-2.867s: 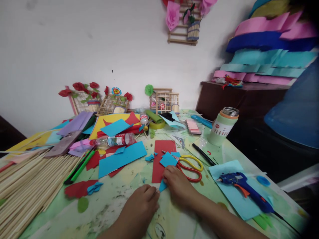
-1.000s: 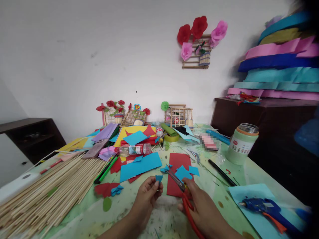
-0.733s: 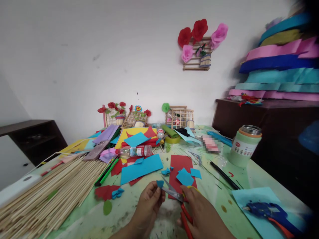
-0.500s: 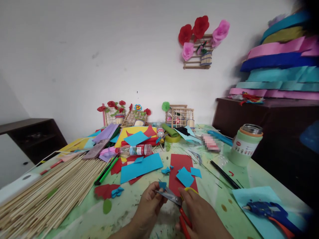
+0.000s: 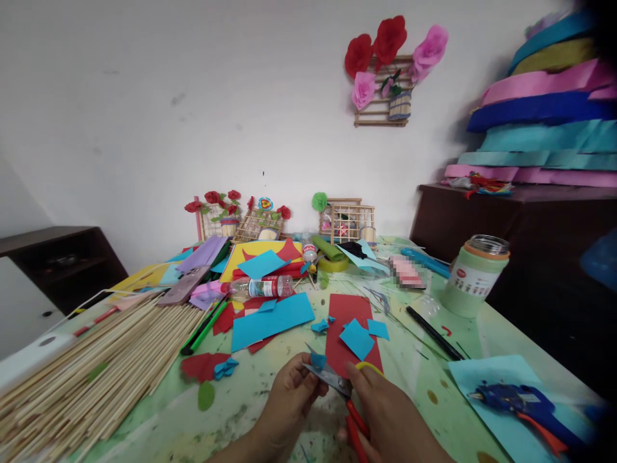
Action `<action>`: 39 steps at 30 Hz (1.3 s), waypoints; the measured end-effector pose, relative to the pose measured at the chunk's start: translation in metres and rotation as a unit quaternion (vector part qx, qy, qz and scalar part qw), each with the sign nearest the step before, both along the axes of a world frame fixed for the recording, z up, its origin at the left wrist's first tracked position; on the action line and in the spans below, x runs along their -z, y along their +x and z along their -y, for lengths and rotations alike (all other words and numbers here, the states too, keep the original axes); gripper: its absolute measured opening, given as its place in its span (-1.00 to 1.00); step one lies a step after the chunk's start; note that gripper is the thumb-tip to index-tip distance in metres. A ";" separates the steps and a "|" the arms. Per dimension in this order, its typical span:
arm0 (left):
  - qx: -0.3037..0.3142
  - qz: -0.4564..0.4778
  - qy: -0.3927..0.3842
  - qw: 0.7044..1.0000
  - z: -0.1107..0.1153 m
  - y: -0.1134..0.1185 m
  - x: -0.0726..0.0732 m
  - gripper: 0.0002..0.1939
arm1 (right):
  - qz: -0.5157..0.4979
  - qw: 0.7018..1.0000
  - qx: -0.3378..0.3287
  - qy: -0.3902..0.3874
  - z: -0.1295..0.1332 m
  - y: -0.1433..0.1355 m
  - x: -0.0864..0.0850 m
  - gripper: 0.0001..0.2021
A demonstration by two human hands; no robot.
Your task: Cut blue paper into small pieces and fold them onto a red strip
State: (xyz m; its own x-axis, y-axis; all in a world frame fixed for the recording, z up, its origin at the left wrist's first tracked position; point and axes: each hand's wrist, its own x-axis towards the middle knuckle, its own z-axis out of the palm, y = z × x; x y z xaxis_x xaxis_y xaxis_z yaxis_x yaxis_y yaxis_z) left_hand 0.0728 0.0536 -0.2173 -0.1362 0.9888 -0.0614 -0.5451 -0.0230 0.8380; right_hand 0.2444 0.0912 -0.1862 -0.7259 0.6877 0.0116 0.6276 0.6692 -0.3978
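Low in the middle of the view, my left hand [image 5: 293, 393] pinches a small piece of blue paper [image 5: 317, 361]. My right hand [image 5: 380, 408] grips scissors [image 5: 340, 384] with red and yellow handles. Their blades are parted and lie across the blue piece, close to my left fingertips. Just beyond them a red paper sheet [image 5: 344, 325] lies flat, with a blue paper square [image 5: 357, 339] and a smaller blue square [image 5: 378, 328] on it. Small folded blue scraps [image 5: 319, 326] rest at its left edge.
Bamboo sticks [image 5: 110, 360] spread over the table's left side. A plastic bottle [image 5: 261, 286] lies beyond a blue strip [image 5: 274, 320]. At right are a black pen [image 5: 434, 332], a green jar [image 5: 475, 276] and a blue glue gun [image 5: 523, 402] on light blue paper. Stick frames [image 5: 353, 222] stand against the wall.
The view has tilted slightly. The scissor blades and the blue piece have shifted a little against each other; both hands keep their grips.
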 end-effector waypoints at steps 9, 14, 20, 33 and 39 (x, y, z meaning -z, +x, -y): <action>0.000 -0.008 0.000 1.000 -0.002 -0.001 0.001 -0.68 | 0.002 1.000 -0.006 -0.013 -0.001 0.001 0.002 -0.40; -0.001 -0.016 -0.005 1.000 -0.002 -0.001 0.000 -0.65 | -0.007 1.000 -0.010 -0.009 -0.001 0.001 0.005 -0.44; 0.004 -0.024 0.013 1.000 -0.005 -0.003 0.005 -0.67 | -0.008 1.000 -0.005 -0.014 0.000 0.002 0.007 -0.47; 0.020 -0.123 0.004 0.992 -0.012 -0.016 0.005 -0.65 | -0.008 1.000 0.004 -0.015 0.001 0.002 0.004 -0.59; 0.045 -0.145 -0.005 0.988 -0.015 -0.024 0.004 -0.60 | -0.004 1.000 0.010 -0.019 -0.001 0.001 0.005 -0.62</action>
State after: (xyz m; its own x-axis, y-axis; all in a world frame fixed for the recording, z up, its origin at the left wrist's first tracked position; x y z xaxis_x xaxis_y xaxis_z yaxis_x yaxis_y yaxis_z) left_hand 0.0492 0.0683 -0.2210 -0.0609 0.9972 -0.0426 -0.2809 0.0238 0.9594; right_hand 0.2457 0.0917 -0.1908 -0.7126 0.7015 -0.0087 0.6368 0.6415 -0.4278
